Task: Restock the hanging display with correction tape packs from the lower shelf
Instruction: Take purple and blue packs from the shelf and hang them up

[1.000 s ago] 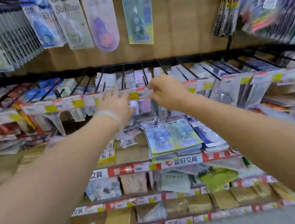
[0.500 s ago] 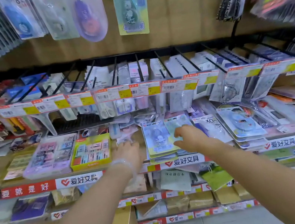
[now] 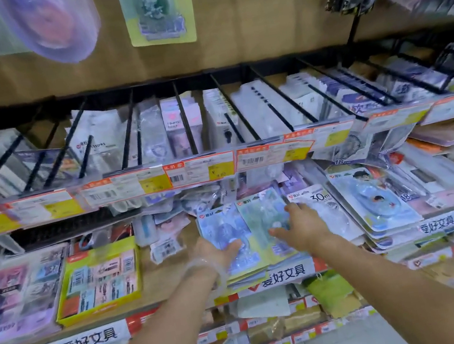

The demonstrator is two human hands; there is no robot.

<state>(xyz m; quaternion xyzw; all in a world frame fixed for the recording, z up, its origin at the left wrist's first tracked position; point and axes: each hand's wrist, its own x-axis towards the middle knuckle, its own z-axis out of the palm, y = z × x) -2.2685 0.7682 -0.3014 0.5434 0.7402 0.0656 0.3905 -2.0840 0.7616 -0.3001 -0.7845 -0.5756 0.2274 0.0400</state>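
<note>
Two stacks of correction tape packs lie side by side on the lower shelf (image 3: pixel 176 273): a blue pack (image 3: pixel 223 229) on the left and a green pack (image 3: pixel 260 217) on the right. My left hand (image 3: pixel 218 251) is at the blue stack's left edge with its thumb on top; the fingers are hidden. My right hand (image 3: pixel 301 227) lies spread on the green pack's right side, thumb pointing left. Above, a green-yellow tape pack (image 3: pixel 159 9) and a purple one (image 3: pixel 53 23) hang on the back wall.
A row of black pegs (image 3: pixel 184 119) loaded with packs and fronted by price tags (image 3: pixel 201 170) juts out just above my hands. A yellow box (image 3: pixel 99 280) sits left of the stacks, and larger blue tape packs (image 3: pixel 372 201) lie to the right. More shelves run below.
Both hands dropped from the price-tag row to the lower shelf and now lie on the two tape stacks. The view has tilted down and moved closer.
</note>
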